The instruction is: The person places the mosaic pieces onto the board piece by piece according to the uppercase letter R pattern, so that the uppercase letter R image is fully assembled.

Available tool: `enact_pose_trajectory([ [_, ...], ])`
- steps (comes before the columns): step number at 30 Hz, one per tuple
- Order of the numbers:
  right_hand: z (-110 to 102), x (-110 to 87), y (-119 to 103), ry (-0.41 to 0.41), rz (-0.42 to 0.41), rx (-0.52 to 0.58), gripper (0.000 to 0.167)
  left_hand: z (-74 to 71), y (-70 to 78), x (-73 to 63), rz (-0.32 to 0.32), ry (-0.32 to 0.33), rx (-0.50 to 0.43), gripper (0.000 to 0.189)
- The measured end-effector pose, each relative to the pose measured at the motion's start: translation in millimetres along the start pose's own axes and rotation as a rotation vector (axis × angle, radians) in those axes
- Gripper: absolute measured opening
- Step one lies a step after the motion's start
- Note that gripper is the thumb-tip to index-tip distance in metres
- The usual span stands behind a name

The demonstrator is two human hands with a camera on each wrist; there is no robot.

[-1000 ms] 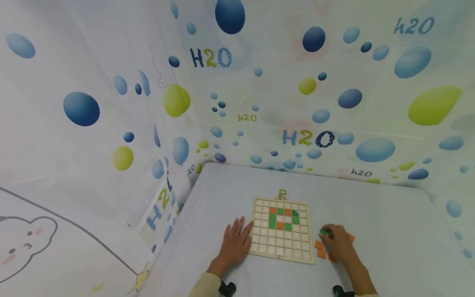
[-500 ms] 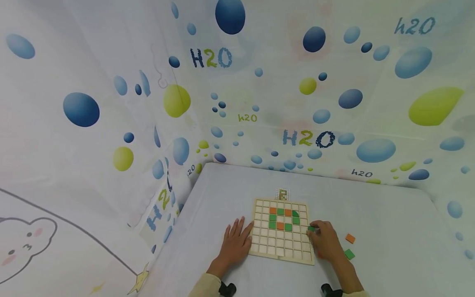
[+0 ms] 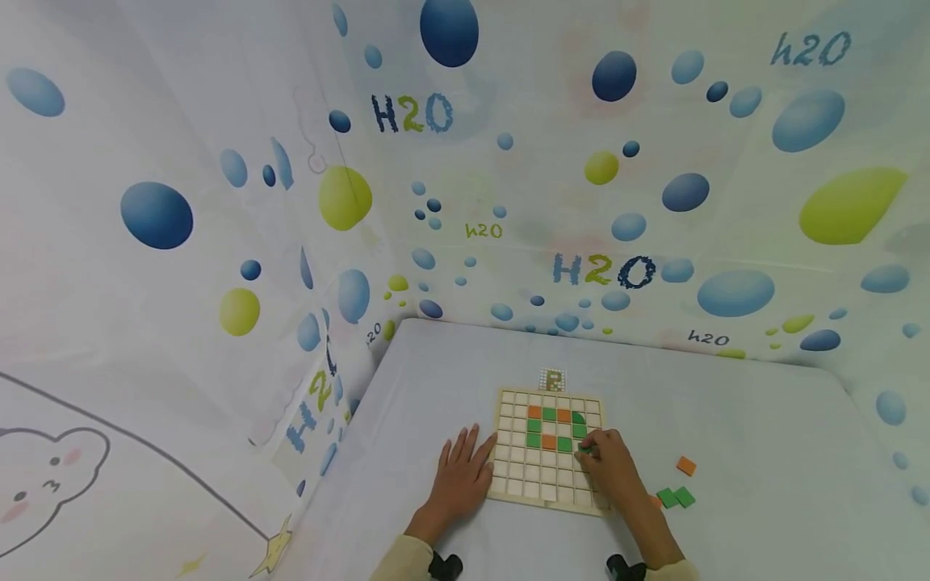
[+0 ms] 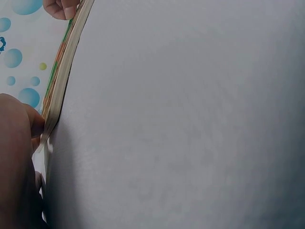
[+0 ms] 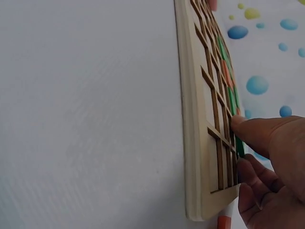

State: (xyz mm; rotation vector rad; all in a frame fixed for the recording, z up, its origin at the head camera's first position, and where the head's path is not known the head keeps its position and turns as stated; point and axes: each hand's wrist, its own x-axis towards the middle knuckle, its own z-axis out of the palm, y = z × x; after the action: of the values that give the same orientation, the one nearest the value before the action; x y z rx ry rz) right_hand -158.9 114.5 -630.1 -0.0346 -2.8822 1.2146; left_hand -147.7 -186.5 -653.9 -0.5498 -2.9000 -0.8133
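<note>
A wooden grid board (image 3: 512, 474) lies on the table, its upper cells holding a ring of green and orange square tiles, with one round-cornered green piece (image 3: 578, 418) at the ring's upper right. My left hand (image 3: 459, 474) lies flat beside the board, fingers straight, its thumb side touching the left edge. Over the board's right part, my right hand (image 3: 613, 461) pinches a green tile (image 5: 239, 147) between thumb and fingers. That tile is just below and right of the ring, close over the cells, and mostly covered by the fingertips in the head view.
A small pattern card (image 3: 552, 380) sits against the board's far edge. Loose green tiles (image 3: 676, 497) and an orange tile (image 3: 686, 466) lie right of the board, with another orange tile (image 3: 656, 501) partly behind the right forearm. Printed sheets (image 3: 508, 186) hang around the table.
My right hand has carried the green tile leftward from the loose tiles, across the board's right edge, to beside the ring. My left hand has stayed in place.
</note>
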Motion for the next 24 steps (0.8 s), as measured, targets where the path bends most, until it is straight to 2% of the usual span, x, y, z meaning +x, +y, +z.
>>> enact_pose_trajectory([
  [3, 3, 0.1, 0, 0.005, -0.003, -0.019, 0.014, 2.1, -2.1, 0.5, 0.011, 0.013, -0.003, 0.049],
  [10, 3, 1.9, -3, 0.001, -0.036, -0.030, 0.016, 6.9, -7.5, 2.2, -0.041, -0.024, 0.033, 0.050],
  [19, 2, 1.3, -1, -0.015, -0.023, -0.021, 0.012, 13.1, -11.4, 1.7, -0.008, 0.009, 0.060, 0.049],
  [24, 3, 4.5, 3, -0.010, -0.054, -0.027, 0.009, 10.8, -9.7, 1.7, -0.005, 0.021, 0.030, 0.050],
])
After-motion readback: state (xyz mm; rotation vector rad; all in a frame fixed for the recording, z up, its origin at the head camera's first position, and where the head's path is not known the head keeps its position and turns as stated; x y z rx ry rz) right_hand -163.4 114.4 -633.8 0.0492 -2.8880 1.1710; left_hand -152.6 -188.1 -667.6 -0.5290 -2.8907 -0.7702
